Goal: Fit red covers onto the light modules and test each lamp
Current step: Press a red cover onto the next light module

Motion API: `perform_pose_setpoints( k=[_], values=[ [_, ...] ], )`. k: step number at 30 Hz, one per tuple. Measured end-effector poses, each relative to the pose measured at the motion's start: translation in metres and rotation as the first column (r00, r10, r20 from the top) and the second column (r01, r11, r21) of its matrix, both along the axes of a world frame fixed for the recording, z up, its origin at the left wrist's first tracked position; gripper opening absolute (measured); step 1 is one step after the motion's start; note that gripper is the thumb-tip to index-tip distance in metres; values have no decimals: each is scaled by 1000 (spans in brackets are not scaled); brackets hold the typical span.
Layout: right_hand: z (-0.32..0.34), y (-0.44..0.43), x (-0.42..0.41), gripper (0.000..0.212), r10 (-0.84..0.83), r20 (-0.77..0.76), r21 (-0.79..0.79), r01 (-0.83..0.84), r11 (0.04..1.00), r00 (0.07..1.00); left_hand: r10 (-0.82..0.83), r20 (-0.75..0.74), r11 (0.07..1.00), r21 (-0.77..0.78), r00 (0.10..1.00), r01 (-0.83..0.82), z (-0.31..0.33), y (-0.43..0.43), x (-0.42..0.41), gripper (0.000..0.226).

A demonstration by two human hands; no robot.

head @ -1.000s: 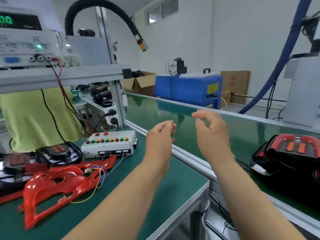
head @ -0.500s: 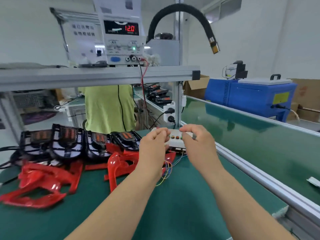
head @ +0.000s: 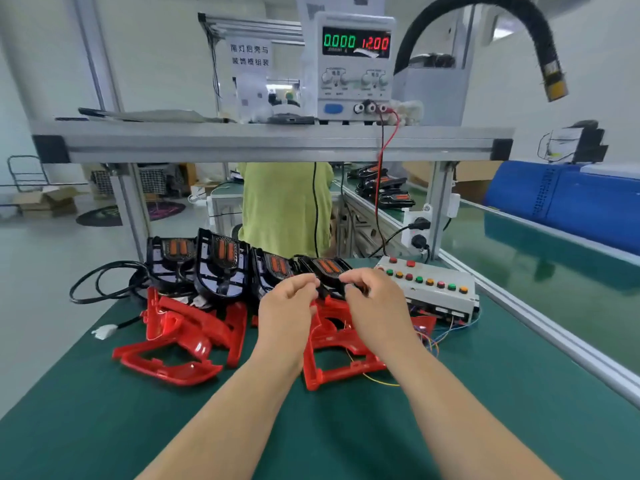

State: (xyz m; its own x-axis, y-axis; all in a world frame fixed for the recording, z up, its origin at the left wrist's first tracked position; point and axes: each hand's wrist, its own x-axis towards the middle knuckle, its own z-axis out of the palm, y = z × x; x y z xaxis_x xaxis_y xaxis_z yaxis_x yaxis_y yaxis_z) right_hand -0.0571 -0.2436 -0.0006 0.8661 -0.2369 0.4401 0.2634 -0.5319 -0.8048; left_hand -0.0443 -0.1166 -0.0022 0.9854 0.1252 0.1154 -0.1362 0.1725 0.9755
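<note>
Both bare forearms ran in from the 6 o'clock edge and converged near the centre, the left slanting toward 1 o'clock, the right toward 11. The left grip (head: 287, 310) showed its back, fingers curled, thumb and forefinger meeting at its 1 o'clock tip. The right grip (head: 375, 304), just beside it at 3 o'clock, curled its fingers toward 10 o'clock. Whether either pinched anything could not be told.

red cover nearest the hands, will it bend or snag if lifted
The red cover is a thin open frame, so probably light and slightly springy. Its glossy plastic may slip. The yellow wire at its edge could snag.
</note>
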Motion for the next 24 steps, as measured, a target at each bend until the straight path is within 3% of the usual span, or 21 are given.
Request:
perform_pose_setpoints(
  k=[12,17,20,24],
  values=[
    [-27,8,33,37,-23,-105,27,26,999,994,65,-108,996,61,992,-59,-28,14,55,16],
    [-35,-1,33,33,-14,-130,-38,9,999,991,60,-92,972,230,994,-37,-28,2,76,11],
    [-35,-5,34,33,-1,-115,-55,-5,998,993,44,-18,932,361,999,-35,-24,-5,88,20],
    [-37,-5,36,33,9,-127,-55,-16,998,992,-62,85,760,650,994,-8,-21,-13,104,26]
  ],
)
